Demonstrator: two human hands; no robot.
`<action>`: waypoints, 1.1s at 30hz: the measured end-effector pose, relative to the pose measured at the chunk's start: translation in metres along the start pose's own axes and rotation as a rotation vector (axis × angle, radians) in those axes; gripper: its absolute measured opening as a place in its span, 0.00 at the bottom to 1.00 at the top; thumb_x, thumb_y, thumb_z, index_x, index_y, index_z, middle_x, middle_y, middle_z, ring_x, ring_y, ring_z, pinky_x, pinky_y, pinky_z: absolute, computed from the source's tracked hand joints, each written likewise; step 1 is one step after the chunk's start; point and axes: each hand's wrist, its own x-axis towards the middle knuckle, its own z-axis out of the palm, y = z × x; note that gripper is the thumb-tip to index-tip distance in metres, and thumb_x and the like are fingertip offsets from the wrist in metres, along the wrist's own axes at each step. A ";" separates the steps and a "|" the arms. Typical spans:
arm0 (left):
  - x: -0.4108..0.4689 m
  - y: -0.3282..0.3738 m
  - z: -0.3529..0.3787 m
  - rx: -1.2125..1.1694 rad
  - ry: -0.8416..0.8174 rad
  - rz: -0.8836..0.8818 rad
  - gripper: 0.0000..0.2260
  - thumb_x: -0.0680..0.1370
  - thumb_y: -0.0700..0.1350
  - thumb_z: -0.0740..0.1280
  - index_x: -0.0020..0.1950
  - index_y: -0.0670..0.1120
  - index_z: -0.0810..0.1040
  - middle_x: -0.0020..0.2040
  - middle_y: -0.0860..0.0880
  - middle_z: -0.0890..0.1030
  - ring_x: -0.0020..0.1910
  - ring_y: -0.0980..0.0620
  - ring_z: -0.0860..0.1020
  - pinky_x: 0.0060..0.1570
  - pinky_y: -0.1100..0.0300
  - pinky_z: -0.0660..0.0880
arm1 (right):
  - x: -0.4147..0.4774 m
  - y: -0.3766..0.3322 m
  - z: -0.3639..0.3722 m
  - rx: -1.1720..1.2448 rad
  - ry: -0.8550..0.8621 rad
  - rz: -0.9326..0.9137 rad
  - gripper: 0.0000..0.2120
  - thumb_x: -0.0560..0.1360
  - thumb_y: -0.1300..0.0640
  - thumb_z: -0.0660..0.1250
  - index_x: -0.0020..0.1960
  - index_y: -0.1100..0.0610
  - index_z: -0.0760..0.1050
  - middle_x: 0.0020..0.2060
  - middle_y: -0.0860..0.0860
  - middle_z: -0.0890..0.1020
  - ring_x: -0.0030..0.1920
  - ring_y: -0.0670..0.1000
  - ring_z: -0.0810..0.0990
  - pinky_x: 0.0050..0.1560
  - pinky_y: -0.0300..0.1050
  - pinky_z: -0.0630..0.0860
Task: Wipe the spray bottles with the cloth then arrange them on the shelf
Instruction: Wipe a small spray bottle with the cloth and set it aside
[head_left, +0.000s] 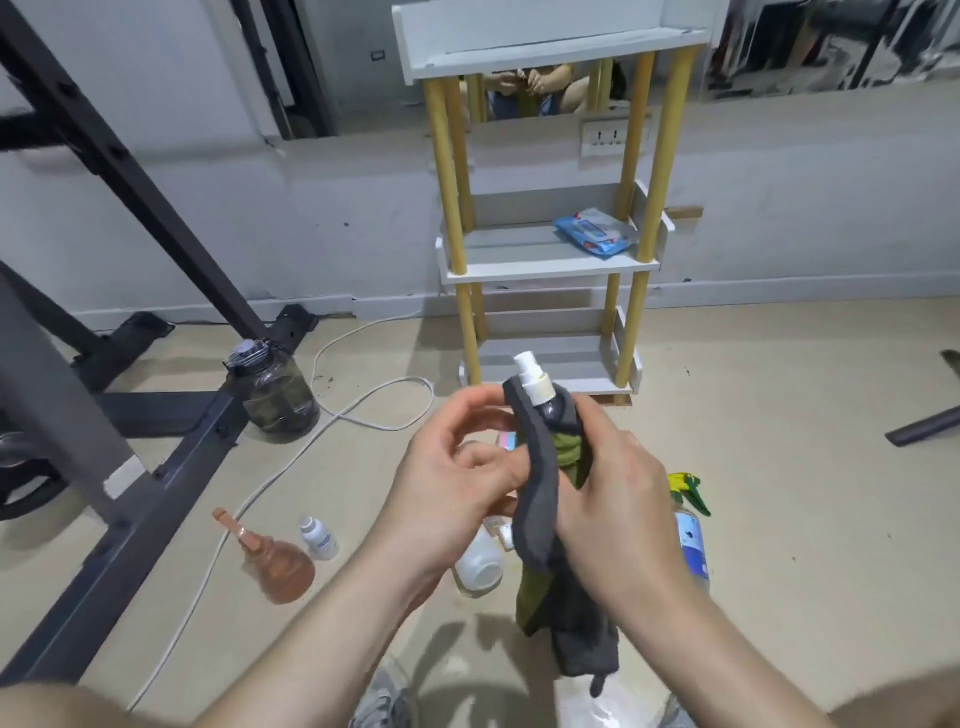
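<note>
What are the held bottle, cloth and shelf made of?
Bottle: probably plastic, dark translucent body with a gloss, white pump top. Cloth: soft matte fabric, grey and green; it drapes and folds, maybe microfibre. Shelf: white matte painted boards, likely wood; round yellow posts, wood or bamboo, cannot tell.

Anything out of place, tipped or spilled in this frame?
Two bottles lie tipped on the floor: a peach-coloured bottle at lower left and a white bottle just below the left hand. No spill shows around either. Otherwise the right hand grips the cloth wrapped round the small spray bottle, which looks normal.
</note>
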 end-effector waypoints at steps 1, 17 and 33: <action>-0.001 -0.003 0.001 0.039 0.044 0.019 0.15 0.71 0.41 0.75 0.55 0.52 0.79 0.52 0.50 0.84 0.41 0.53 0.80 0.39 0.61 0.77 | -0.006 -0.004 0.005 -0.043 -0.018 -0.045 0.25 0.71 0.63 0.71 0.65 0.48 0.73 0.39 0.44 0.77 0.45 0.54 0.74 0.42 0.44 0.66; 0.010 -0.002 -0.005 -0.132 0.057 0.019 0.07 0.71 0.48 0.73 0.45 0.46 0.85 0.44 0.45 0.84 0.43 0.51 0.81 0.46 0.58 0.78 | -0.013 0.007 0.004 0.394 -0.288 0.077 0.11 0.75 0.55 0.68 0.48 0.38 0.76 0.38 0.38 0.83 0.40 0.42 0.79 0.42 0.36 0.76; 0.017 0.000 -0.029 -0.240 -0.086 -0.064 0.21 0.79 0.54 0.60 0.51 0.37 0.82 0.48 0.40 0.84 0.47 0.47 0.83 0.49 0.56 0.80 | -0.002 0.021 -0.004 1.219 -0.713 0.479 0.13 0.76 0.57 0.69 0.56 0.64 0.81 0.51 0.61 0.84 0.51 0.57 0.84 0.53 0.47 0.80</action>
